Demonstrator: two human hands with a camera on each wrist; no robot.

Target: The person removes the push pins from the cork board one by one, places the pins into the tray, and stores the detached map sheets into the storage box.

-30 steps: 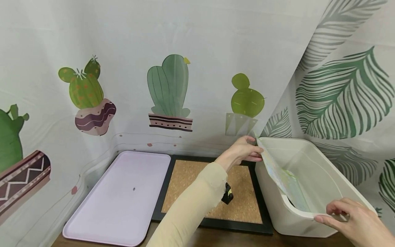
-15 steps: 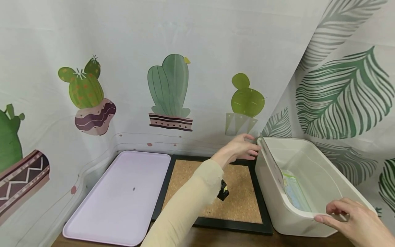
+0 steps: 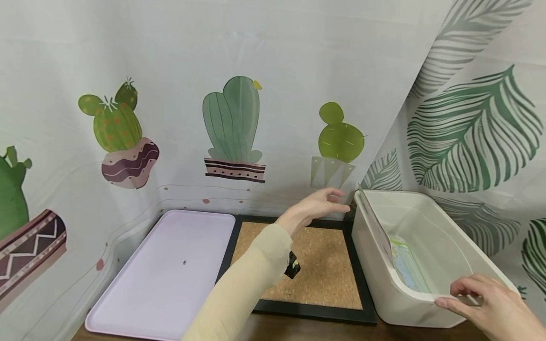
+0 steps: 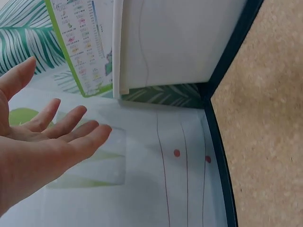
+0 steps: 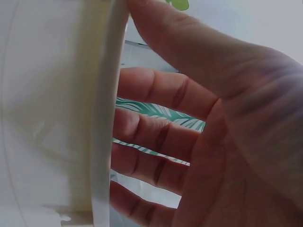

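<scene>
My left hand [image 3: 317, 204] hovers over the back edge of the cork board, fingers spread and holding nothing. To its right a thin printed card [image 3: 375, 222] stands nearly edge-on along the left wall of the off-white bin [image 3: 452, 241]. The left wrist view shows that card [image 4: 83, 52] with a green border, lines of small text and tiny pictures, apart from my left hand [image 4: 52, 137]. Another flat, pale blue-green piece [image 3: 408, 265] lies low inside the bin. My right hand [image 3: 490, 298] holds the bin's front rim, thumb and fingers at the rim [image 5: 106, 109].
Left of the bin lies a black-framed cork board [image 3: 324, 270], partly covered by my left sleeve and a black wrist device [image 3: 292, 266]. A lilac tray [image 3: 170, 270] lies further left. All stand on a brown table [image 3: 298, 327] against a cactus-print curtain [image 3: 273, 57].
My left hand has let go of the card and drawn back leftward from the bin. The card has swung upright against the left wall. My right hand has stayed on the rim.
</scene>
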